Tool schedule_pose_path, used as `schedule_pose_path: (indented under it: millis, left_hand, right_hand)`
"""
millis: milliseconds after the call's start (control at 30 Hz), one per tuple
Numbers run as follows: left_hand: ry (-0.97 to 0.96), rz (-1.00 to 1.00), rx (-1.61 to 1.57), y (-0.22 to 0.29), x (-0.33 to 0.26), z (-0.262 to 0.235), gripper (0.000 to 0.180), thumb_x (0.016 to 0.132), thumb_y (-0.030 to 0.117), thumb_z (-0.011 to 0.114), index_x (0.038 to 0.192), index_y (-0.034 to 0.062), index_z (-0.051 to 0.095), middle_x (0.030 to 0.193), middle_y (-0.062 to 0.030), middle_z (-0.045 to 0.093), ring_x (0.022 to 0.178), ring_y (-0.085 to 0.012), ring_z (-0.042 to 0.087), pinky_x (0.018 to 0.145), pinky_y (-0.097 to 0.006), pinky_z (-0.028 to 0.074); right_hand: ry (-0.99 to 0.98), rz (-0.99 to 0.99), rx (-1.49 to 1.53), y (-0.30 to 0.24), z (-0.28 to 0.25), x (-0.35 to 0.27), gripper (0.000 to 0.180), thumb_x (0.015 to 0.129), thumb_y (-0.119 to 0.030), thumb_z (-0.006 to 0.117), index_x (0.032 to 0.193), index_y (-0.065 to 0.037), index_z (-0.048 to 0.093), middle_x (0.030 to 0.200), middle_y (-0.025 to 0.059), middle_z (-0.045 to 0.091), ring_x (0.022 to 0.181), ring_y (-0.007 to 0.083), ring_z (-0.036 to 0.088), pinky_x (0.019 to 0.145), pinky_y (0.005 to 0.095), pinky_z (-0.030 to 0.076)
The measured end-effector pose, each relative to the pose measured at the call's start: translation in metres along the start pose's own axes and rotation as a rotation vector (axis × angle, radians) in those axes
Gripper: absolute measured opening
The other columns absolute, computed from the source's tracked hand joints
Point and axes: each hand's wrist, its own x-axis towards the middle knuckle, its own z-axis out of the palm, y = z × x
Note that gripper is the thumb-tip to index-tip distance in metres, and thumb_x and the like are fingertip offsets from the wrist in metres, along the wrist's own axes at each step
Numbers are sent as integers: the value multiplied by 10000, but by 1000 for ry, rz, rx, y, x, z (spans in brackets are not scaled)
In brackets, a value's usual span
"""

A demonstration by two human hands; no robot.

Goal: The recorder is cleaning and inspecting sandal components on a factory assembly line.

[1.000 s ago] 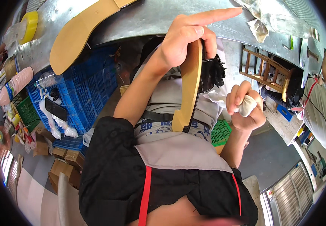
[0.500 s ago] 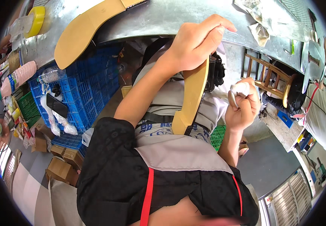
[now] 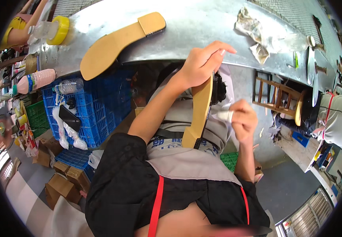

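Observation:
My left hand [image 3: 200, 65] is closed around the toe end of a sandal [image 3: 201, 103] above my lap. Its tan sole faces left, its block heel points toward me, and black upper material shows on the right side. My right hand [image 3: 243, 119], slightly blurred, is closed on a white wad [image 3: 225, 115] that looks like cloth. The wad is close to the sandal's right side; whether it touches the sandal I cannot tell. A second sandal [image 3: 107, 49] lies sole up on the metal table, its toe reaching over the near edge.
The metal table [image 3: 202, 27] holds a crumpled plastic bag [image 3: 254, 33], a clear bottle [image 3: 293, 42] and a yellow tape roll [image 3: 61, 31]. Blue crates [image 3: 96, 110] stand at left, with a phone [image 3: 69, 117] on them. A wooden stool [image 3: 277, 94] is at right.
My right hand has moved left with the white wad, closer to the sandal. My left hand keeps its grip. The whole view has shifted, showing more of the table.

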Motion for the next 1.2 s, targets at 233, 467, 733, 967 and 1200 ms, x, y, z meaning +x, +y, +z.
schedule_pose_path:
  millis: [233,467,733,967,1200]
  left_hand:
    - [31,105,205,-12,-15,2,175,968,124,539,1046,34,668,900,-155,661,780,-308,638,711,-370,499]
    - [120,91,145,-32,-29,4,384,1041,253,457,746,13,512,678,-68,486,656,-175,469,637,-329,406]
    - [205,164,137,-42,-25,8,392,1053,257,453,749,12,496,663,-61,465,628,-163,442,609,-325,394]
    - [425,128,61,-36,-34,5,360,1057,234,467,766,21,464,682,-36,415,652,-132,413,607,-316,384]
    - [446,883,-77,58,20,-100,312,1033,137,417,745,43,492,761,-104,570,752,-210,559,759,-346,480]
  right_hand:
    - [439,374,1070,39,64,-58,234,637,-177,606,591,51,581,713,147,528,582,220,482,522,319,393]
    - [301,348,1440,60,82,-53,76,693,-75,508,700,0,512,717,93,451,467,167,389,440,295,335]
    - [170,623,1130,52,59,-42,233,770,-47,497,982,-21,590,830,59,607,496,100,408,438,266,330]
    - [-140,990,665,32,40,-71,511,1000,-523,535,1124,-37,631,768,9,617,551,74,489,473,227,360]
    - [-117,768,1397,-1,43,20,448,965,-372,613,1215,0,604,810,76,641,572,124,565,445,244,429]
